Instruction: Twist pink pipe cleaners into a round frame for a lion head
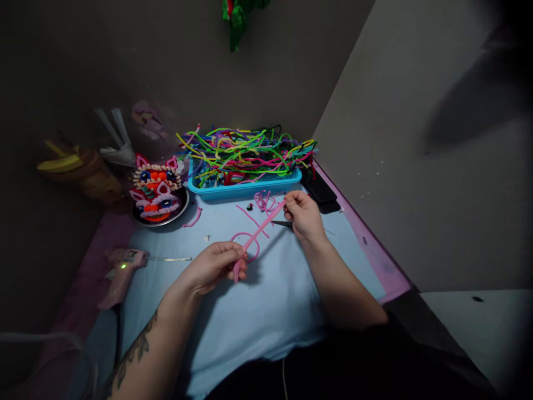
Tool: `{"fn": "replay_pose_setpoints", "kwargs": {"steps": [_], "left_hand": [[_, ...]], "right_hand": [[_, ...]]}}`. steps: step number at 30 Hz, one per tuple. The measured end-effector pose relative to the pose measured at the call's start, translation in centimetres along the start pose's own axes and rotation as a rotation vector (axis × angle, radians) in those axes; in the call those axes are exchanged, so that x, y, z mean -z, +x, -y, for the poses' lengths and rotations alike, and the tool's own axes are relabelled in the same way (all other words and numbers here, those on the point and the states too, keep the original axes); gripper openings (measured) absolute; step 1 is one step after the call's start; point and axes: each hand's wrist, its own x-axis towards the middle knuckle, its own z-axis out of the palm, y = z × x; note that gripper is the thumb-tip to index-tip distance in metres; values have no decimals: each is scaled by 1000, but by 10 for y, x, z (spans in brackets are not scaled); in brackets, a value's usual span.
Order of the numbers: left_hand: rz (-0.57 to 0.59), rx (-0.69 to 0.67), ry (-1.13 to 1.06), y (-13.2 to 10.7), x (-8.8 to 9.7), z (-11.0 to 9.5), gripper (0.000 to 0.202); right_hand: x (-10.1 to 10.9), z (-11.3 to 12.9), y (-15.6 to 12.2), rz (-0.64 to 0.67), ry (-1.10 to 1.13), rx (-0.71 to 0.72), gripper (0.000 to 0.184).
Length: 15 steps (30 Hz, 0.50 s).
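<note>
A pink pipe cleaner [264, 226] is stretched between my two hands above the light blue table cover [266, 316]. My left hand [219, 264] pinches its lower end, where a short piece hangs below the fingers. The upper end is pinched by my right hand [303, 215], farther forward and to the right. Behind the held strand, a pink loop [257, 251] shows near my left fingers; whether it joins the strand I cannot tell. Coiled pink pipe cleaners [266, 201] lie just beyond my hands. Dark-handled scissors or pliers [282, 224], partly hidden, rest by my right hand.
A blue tray [245, 190] heaped with colourful pipe cleaners stands at the back. Left of it, a bowl [183, 208] holds fuzzy animal-face figures [158, 189]. A pink glue gun [125, 275] with its light on lies at left. A black phone [320, 188] is at right.
</note>
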Motion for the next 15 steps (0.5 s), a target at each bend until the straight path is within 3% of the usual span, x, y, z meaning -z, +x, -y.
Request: {"fn": "replay_pose_setpoints", "kwargs": {"steps": [7,15], "left_hand": [[-41,-57,-1,-1,-7,-2,36],[-429,-360,338,1,2,-5,35]], "right_hand": [[6,-1,6,-33,-7,7,31],[14,3,6,-39,-67,67,32]]}}
